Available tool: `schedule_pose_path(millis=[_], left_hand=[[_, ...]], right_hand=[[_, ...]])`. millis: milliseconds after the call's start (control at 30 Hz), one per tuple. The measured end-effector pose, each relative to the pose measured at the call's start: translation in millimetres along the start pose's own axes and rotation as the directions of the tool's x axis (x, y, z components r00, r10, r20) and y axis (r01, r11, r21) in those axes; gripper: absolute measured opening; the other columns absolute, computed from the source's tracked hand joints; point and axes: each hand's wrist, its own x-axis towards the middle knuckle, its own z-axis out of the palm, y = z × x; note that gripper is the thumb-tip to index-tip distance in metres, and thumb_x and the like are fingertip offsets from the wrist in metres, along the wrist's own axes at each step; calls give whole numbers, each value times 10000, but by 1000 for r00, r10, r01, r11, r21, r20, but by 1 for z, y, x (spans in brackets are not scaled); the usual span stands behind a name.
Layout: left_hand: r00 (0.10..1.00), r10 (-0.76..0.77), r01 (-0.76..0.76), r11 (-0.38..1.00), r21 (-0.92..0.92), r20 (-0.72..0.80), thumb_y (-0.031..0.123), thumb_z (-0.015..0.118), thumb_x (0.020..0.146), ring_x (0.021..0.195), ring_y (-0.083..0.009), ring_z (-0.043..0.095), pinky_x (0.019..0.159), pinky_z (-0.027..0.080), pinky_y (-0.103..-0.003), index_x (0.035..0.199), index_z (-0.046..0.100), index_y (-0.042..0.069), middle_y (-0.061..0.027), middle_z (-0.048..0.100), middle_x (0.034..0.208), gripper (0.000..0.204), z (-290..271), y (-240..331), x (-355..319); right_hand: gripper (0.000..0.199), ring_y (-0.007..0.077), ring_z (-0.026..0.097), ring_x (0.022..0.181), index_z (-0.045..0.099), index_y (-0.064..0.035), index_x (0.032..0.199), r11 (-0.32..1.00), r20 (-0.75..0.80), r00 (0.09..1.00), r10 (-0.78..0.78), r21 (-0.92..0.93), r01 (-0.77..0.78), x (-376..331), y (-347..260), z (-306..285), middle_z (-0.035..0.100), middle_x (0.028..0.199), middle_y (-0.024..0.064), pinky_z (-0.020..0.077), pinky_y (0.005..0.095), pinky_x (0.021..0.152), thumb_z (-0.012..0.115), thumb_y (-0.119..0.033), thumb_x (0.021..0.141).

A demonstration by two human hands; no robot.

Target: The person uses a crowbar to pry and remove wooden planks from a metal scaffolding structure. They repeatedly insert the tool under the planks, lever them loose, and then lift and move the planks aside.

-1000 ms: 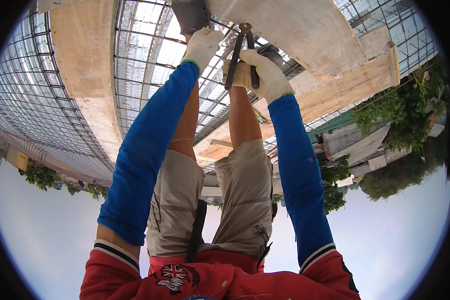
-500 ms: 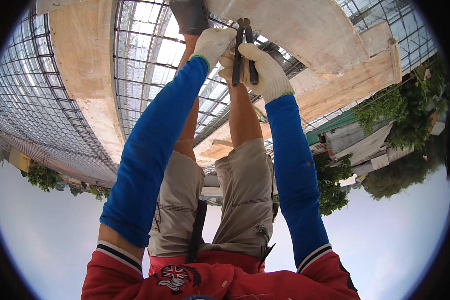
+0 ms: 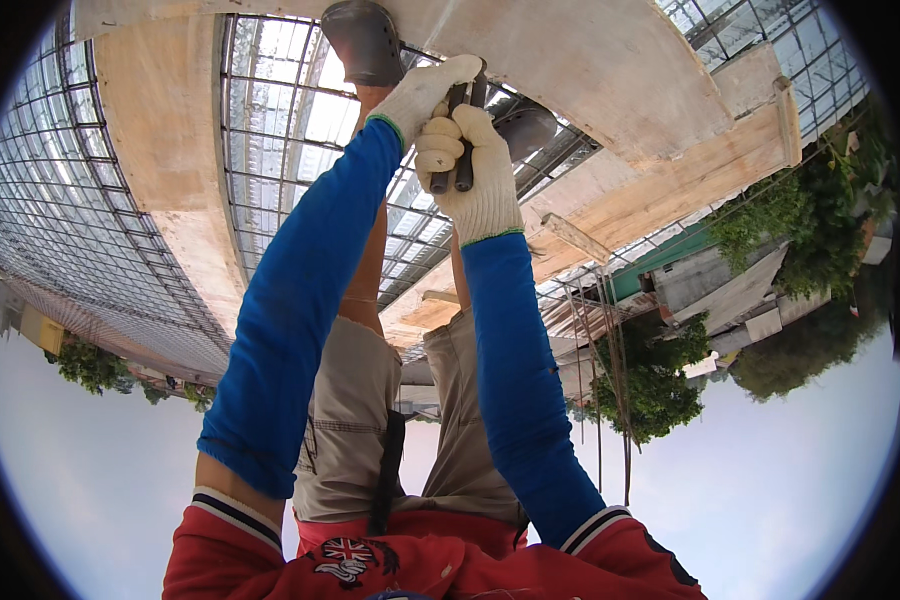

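My right hand (image 3: pixel 482 175), in a white knit glove, is wrapped round the dark handles of a pair of end-cutting pincers (image 3: pixel 464 170). The handles lie close together, and their ends stick out below my curled fingers. My left hand (image 3: pixel 425 95), gloved the same way, is closed beside the head of the pincers. Its fingertips are bunched against the tool; anything pinched between them is too small or hidden to make out. Both hands are over a mesh of steel bars (image 3: pixel 285 110), between my feet.
A dark clog (image 3: pixel 362 42) is on my left foot; the other clog (image 3: pixel 526 130) stands beyond my right hand. Plywood boards (image 3: pixel 580 70) border the mesh, with another board (image 3: pixel 165 110) at left. Thin wires (image 3: pixel 620 390) hang beside my right arm. Trees and roofs lie at right.
My right hand has moved left and closed the pincers' spread handles together. The pincers' head has shifted down beside my left hand. Thin wires now show beside my right arm.
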Motion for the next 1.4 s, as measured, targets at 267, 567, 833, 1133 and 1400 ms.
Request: schedule_pose_path(millis=[267,567,833,1133,1400], left_hand=[[988,-72,13,918,-397,-135,364,732,914,665,-180,631,616,525,-386,908,723,35,-40,656,780,329,40,-55,-3],[831,-28,-169,939,-301,-555,472,781,922,648,-121,565,605,446,-320,969,712,53,-17,633,778,427,-2,-59,-11],[838,133,-182,982,-41,-530,380,785,913,600,-145,562,553,423,-328,772,674,49,-36,627,690,377,-31,-9,-15],[897,108,-147,987,-59,-430,449,801,924,555,-96,473,526,377,-300,818,712,121,10,621,666,356,-44,-23,-15],[906,22,-58,996,-74,-424,381,824,926,482,-66,418,426,301,-276,749,643,149,26,613,652,343,-51,-22,-27]], right_hand=[[213,80,501,594,624,-115,850,548,-308,937,-163,-818,-174,-18,-28,-4,505,710,-35,416,263,506,582,-152,1056],[266,45,335,523,527,-154,791,957,-123,989,79,-268,-110,-27,-11,-21,358,676,-78,300,244,438,540,-104,1052],[133,210,632,590,639,-66,827,-418,-126,935,-332,-869,-266,-19,-35,-54,597,675,53,476,333,506,605,-93,953],[199,166,579,546,637,-53,856,101,-339,921,-194,-940,-325,-37,-54,-29,567,659,44,451,342,472,580,-193,985],[294,63,398,537,488,-169,756,954,-120,992,34,-291,-68,-35,-2,-9,414,676,-70,333,257,472,567,-98,1030]])
